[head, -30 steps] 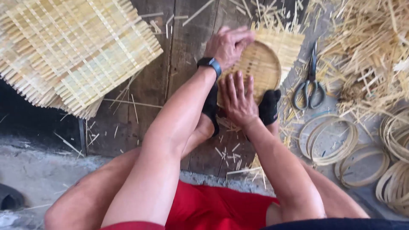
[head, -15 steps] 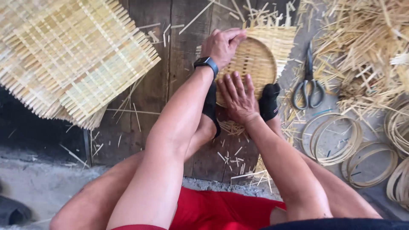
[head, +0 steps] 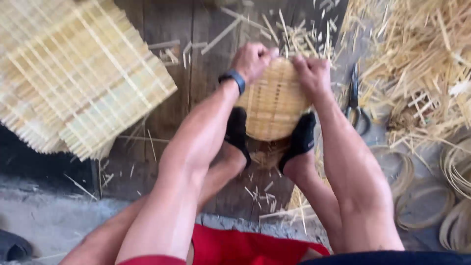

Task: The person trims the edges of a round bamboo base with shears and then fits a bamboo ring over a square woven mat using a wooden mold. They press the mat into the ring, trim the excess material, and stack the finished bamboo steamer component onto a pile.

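Woven bamboo basket (head: 274, 100), round and shallow, sits at the centre of the scene on the dark wooden planks (head: 167, 59), clamped at its near edge between two feet in black socks (head: 299, 140). Left hand (head: 252, 59) grips the far left rim of the basket, fingers curled over the edge; a dark wristband (head: 234, 78) sits on that wrist. Right hand (head: 311, 73) grips the far right rim in the same manner, fingers closed over the edge. Both forearms run from the near edge of the scene up to the basket, with the knees bent to either side. Left of the basket, well apart, lies a stack of flat woven bamboo mats (head: 73, 73), overlapping one another. Right of the basket, just beside the right hand, a pair of scissors (head: 355, 100) lies on the floor. Farther right, a loose pile of bamboo strips (head: 422, 64) covers the ground, and several bamboo hoops (head: 424, 206) lie at the near right. Short bamboo offcuts (head: 260, 191) are scattered on the planks near the feet.
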